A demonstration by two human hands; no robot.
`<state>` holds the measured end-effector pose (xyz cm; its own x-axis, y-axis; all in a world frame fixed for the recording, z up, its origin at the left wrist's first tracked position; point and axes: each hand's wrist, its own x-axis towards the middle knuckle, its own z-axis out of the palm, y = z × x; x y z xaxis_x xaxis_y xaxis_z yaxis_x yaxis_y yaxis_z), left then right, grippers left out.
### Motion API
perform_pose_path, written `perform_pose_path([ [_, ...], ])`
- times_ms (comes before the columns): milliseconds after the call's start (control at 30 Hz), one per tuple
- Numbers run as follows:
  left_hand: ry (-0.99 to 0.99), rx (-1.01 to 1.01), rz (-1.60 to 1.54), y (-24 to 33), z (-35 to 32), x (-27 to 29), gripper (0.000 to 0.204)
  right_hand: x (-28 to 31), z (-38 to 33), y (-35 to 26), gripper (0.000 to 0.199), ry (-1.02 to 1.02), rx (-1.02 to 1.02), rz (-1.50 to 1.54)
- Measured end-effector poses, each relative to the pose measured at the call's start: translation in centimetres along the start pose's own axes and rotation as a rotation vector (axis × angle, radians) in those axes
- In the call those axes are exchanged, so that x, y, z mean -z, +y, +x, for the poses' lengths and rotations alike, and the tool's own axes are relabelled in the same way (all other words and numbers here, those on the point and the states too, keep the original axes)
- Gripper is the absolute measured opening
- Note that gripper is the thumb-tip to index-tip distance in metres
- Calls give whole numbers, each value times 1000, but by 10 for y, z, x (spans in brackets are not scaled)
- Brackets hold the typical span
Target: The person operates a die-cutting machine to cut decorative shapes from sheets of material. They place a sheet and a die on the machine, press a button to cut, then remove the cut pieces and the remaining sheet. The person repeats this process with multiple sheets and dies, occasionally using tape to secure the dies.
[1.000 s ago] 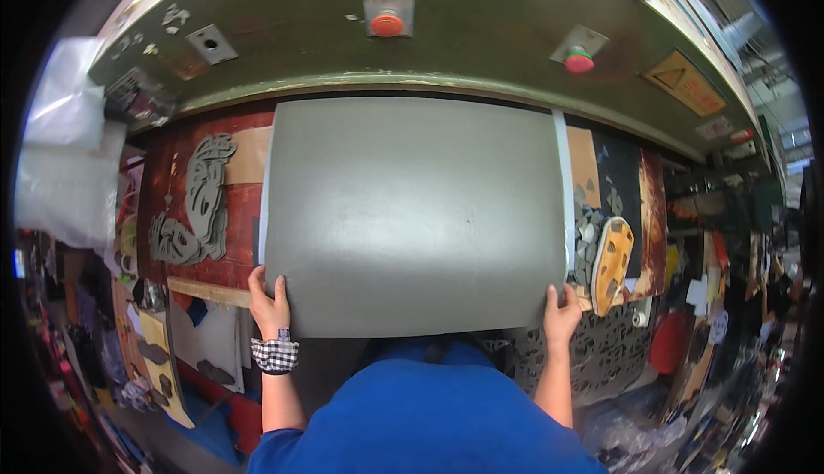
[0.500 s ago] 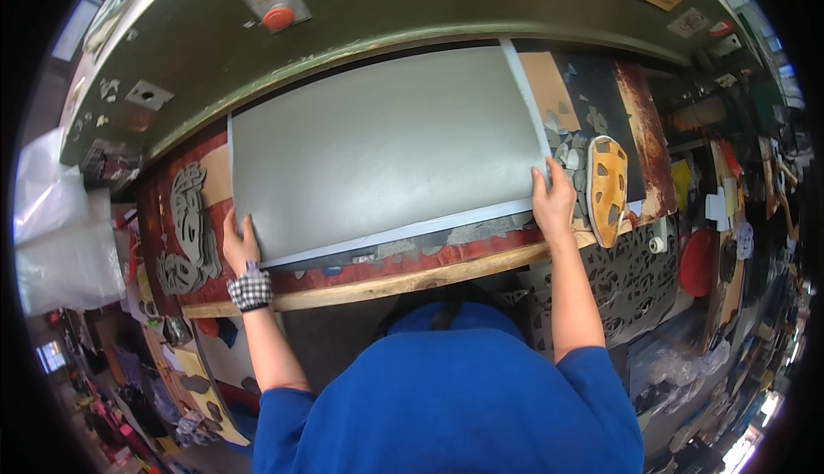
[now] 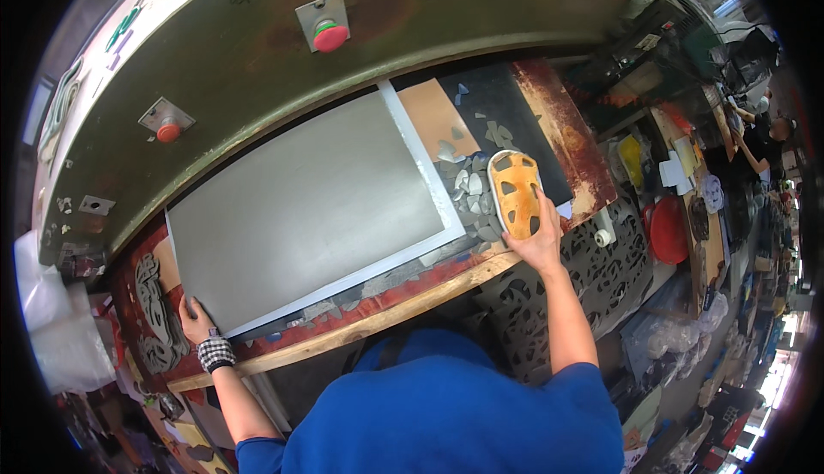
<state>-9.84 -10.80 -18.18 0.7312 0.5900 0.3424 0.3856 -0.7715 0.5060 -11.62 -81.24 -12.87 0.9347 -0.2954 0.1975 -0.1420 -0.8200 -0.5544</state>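
The left hand is pressed flat on the lower-left corner of the grey sheet, which runs long toward upper right, while the nearer right hand is laid on the orange cutting die just right of it.

One head-worn fisheye view looks steeply down from above the person's blue-clad shoulders onto the grey sheet, which fills the centre at close range. The green machine housing arcs beyond the sheet, edges bending toward the rim.
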Motion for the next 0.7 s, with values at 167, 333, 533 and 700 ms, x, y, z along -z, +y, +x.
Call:
perform_pose_path([
  [167, 14, 24, -18, -6, 2, -4, 37, 33, -3, -13, 104, -138, -300, 1008],
  [333, 35, 10, 78, -6, 2, -2, 38, 14, -20, -25, 96, -304, -496, 2238],
  [533, 53, 29, 44, -10, 2, -6, 37, -7, -29, -35, 99, -271, -713, 2443],
  [700, 76, 28, -58, -17, 1, -13, 37, -4, -25, -51, 87, -229, -691, 2336],
])
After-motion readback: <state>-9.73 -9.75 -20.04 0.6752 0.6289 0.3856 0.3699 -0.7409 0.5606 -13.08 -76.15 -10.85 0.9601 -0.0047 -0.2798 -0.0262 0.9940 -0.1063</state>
